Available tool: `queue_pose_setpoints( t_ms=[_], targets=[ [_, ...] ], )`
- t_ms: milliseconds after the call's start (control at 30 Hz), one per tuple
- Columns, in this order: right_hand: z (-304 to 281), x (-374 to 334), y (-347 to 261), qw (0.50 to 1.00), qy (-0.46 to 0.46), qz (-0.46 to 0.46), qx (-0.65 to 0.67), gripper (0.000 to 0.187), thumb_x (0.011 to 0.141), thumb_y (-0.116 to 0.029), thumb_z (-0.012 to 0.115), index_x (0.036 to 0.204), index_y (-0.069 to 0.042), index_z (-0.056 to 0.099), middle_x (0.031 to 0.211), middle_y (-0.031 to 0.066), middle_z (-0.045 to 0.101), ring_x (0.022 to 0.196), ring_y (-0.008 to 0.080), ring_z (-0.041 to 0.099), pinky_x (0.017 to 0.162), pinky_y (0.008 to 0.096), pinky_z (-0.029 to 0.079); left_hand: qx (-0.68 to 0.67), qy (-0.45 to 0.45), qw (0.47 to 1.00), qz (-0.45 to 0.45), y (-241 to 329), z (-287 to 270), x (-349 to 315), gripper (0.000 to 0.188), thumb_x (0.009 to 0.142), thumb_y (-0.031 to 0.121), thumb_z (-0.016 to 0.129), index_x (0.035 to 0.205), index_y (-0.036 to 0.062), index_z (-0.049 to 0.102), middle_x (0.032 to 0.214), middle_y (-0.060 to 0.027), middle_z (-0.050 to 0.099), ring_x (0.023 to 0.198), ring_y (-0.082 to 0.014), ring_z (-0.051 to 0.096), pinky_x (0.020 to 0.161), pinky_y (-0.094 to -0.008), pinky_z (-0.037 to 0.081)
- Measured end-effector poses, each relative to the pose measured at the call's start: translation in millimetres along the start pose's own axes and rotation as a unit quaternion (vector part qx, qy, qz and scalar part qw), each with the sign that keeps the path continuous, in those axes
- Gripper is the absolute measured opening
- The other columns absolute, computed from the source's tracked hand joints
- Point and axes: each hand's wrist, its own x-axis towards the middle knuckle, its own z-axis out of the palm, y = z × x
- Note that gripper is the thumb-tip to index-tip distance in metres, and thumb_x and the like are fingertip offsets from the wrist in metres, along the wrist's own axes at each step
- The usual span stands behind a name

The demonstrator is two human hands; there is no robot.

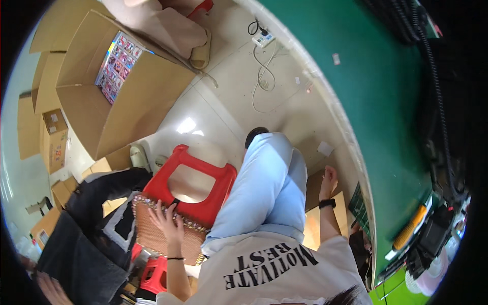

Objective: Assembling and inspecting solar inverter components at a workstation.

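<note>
My left hand [166, 223] lies with its fingers spread on a brown woven bag [193, 247]. Beads or jewels trim the bag's edges, and a gold chain-like strip runs along its lower side. It rests against a red plastic stool [203, 211] to my left. A black band circles my left wrist. To the right of my knees, my right hand [329, 183] hangs beside the table's edge, fingers loosely bent and nothing visible in them. A black watch [327, 203] is on that wrist.
A large open cardboard box [147, 96] holds printed colourful sheets or packs. Behind it stand smaller cartons [54, 140]. Dark clothing [81, 254] lies at left, with another person's hand [52, 290] by it. A green-topped table [356, 76] curves along the right; a power strip [263, 38] is on the floor.
</note>
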Motion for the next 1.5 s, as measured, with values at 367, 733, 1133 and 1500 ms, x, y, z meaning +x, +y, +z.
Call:
queue_pose_setpoints(
  t_ms=[367, 733, 1133, 1500],
  targets=[
    [77.2, 174.6, 172.8, 0.954, -0.195, -0.019, -0.225, 0.048, 0.097, -0.032, 0.047, 0.135, -0.003, 0.050, 0.133, 0.0207, 0.055, 0.120, 0.0350, 0.053, 0.098, 0.0409, 0.042, -0.024, 0.088, 0.994, -0.052, 29.3, -12.8, 20.1, 0.034, 0.080, 0.015, 0.053, 0.111, 0.0124, 0.065, 0.146, -0.0129, 0.041, 0.144, -0.0426, 0.017, 0.116, -0.0557, 0.010],
    [77.0, 172.2, 136.4, 0.938, -0.147, -0.073, -0.306, 0.044, 0.095, -0.030, 0.051, 0.127, 0.000, 0.056, 0.127, 0.0222, 0.059, 0.115, 0.0361, 0.057, 0.097, 0.0417, 0.044, -0.048, 0.115, 0.989, -0.084, 47.6, -39.9, 46.9, 0.032, 0.078, 0.015, 0.054, 0.108, 0.0139, 0.066, 0.142, -0.0111, 0.045, 0.144, -0.0427, 0.018, 0.114, -0.0610, 0.008],
    [112.6, 193.4, 145.6, 0.969, -0.076, -0.101, -0.213, 0.038, 0.090, -0.023, 0.057, 0.120, 0.001, 0.061, 0.121, 0.0215, 0.062, 0.114, 0.0338, 0.059, 0.099, 0.0401, 0.044, -0.086, 0.180, 0.977, -0.076, 33.1, -11.5, 48.2, 0.027, 0.073, 0.013, 0.053, 0.095, 0.0120, 0.068, 0.132, -0.0115, 0.051, 0.141, -0.0440, 0.023, 0.115, -0.0604, 0.008],
    [26.5, 5.8, -65.3, 0.948, -0.046, -0.245, -0.196, 0.030, 0.088, -0.017, 0.061, 0.113, -0.003, 0.066, 0.114, 0.0196, 0.066, 0.103, 0.0395, 0.061, 0.089, 0.0448, 0.048, -0.074, 0.019, 0.995, 0.058, 12.8, 1.7, 36.7, 0.023, 0.080, 0.038, 0.067, 0.096, 0.0215, 0.070, 0.115, 0.0039, 0.061, 0.135, -0.0328, 0.035, 0.109, -0.0690, -0.005]
  ],
)
